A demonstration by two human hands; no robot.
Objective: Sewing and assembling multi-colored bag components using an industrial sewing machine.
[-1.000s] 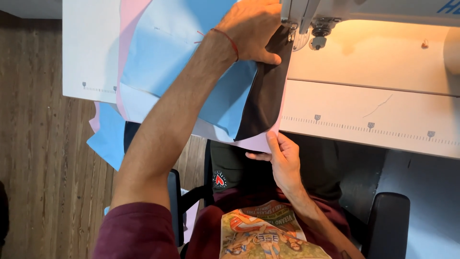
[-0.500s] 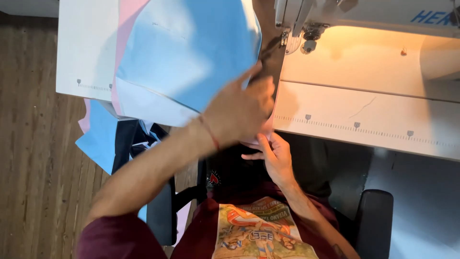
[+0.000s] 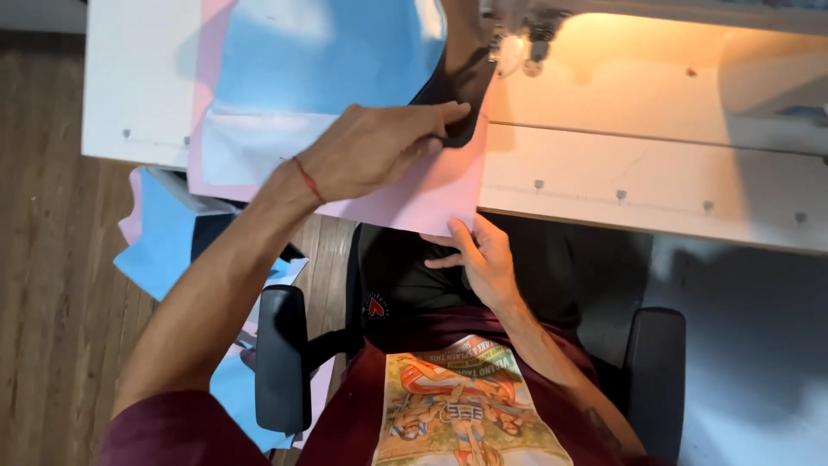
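My L hand (image 3: 375, 155) pinches black fabric (image 3: 457, 82) flat on pink sheet (image 3: 414, 194), R hand (image 3: 483, 259) grips pink edge underneath; best kept taut & aligned w/ needle (image 3: 517, 47).

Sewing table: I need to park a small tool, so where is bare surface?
Free: the lit table right of the needle, and the white corner left of the pink fabric. Crowded: around the left hand, black piece and blue fabric.

Sewing machine head (image 3: 526, 34) over bare tabletop (image 3: 655, 173)
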